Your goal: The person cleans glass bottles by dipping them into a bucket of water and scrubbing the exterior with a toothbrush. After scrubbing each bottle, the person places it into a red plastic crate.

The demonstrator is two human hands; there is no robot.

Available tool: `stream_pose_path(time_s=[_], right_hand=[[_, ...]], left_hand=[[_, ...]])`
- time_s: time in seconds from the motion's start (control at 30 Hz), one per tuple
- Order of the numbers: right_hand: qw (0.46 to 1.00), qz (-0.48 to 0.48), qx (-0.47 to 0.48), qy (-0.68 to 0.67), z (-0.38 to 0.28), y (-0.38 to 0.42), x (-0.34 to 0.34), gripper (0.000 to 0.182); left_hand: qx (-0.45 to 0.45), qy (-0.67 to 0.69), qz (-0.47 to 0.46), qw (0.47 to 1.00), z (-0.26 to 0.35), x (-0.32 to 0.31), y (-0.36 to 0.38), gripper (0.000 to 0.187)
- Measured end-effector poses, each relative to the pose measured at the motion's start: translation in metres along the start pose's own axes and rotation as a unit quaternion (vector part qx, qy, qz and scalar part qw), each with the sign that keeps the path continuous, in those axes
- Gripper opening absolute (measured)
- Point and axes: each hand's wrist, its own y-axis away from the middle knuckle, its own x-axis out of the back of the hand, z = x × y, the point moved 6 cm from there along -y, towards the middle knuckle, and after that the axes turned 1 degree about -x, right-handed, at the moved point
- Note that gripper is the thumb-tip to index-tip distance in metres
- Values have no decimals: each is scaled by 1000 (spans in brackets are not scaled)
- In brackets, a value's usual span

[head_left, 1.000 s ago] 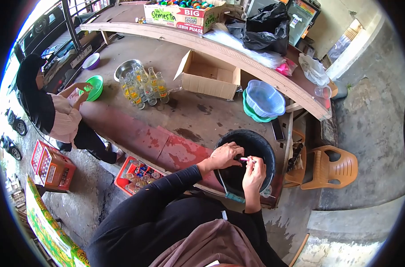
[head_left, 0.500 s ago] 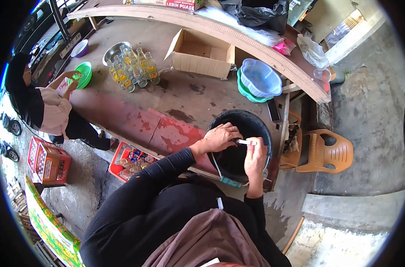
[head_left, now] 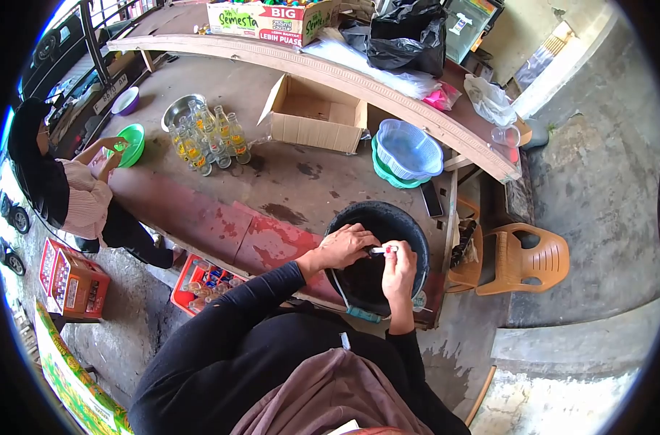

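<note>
Over the mouth of a black bucket (head_left: 377,214), both my hands are close together. My right hand (head_left: 399,274) is closed, pinching a short white stick-like thing (head_left: 378,250) between thumb and fingers. Curled at its other end is my left hand (head_left: 347,245), whose fingertips meet the white thing; what else they may grip is hidden. The bucket has a wire handle with a light blue grip (head_left: 363,315), hanging at its near side. Its dark inside is partly covered by my hands, and I cannot make out what it contains.
Glass bottles (head_left: 210,138) stand beside a metal bowl (head_left: 183,112), near an open cardboard box (head_left: 315,116). Blue and green baskets (head_left: 410,150) and a phone (head_left: 431,200) lie right. A co-worker (head_left: 76,185) reaches into a green basin (head_left: 132,145). A crate of bottles (head_left: 199,281) stands below; an orange chair (head_left: 529,257), right.
The view has tilted upward, showing more of the drink carton at the back. My hands stay over the bucket with the white thing between them. The co-worker's hands remain at the green basin.
</note>
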Motion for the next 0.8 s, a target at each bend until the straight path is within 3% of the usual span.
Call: stream_pose_path(time_s=[0.07,0.13,0.27,0.3,0.33,0.4,0.57,0.67,0.73,0.8], right_hand=[[1000,10,-6,15,3,-2,0,6],[998,-63,10,26,7,2,-15,7],[998,16,-32,-49,8,2,3,5],[999,34,-23,-15,1,0,11,5],[999,34,-21,-15,2,-1,10,5],[998,-52,-21,-22,10,1,-6,6],[996,10,-57,-74,13,4,0,10],[1000,20,17,11,1,-1,6,9],[998,-39,37,33,0,2,-6,7],[999,-30,8,-7,1,4,-7,6]], left_hand=[[-4,-3,6,1000,-1,0,0,42],[-13,-7,12,1000,0,-3,0,42],[-14,-18,-5,1000,4,2,-2,43],[-4,-3,-4,1000,4,4,-3,43],[6,13,-5,1000,4,4,-3,43],[-3,14,5,1000,2,1,-2,43],[2,30,31,999,-2,1,-1,41],[5,-5,24,1000,-1,2,-3,42],[12,-4,20,1000,-4,0,-1,42],[-53,-35,25,998,1,-2,0,43]])
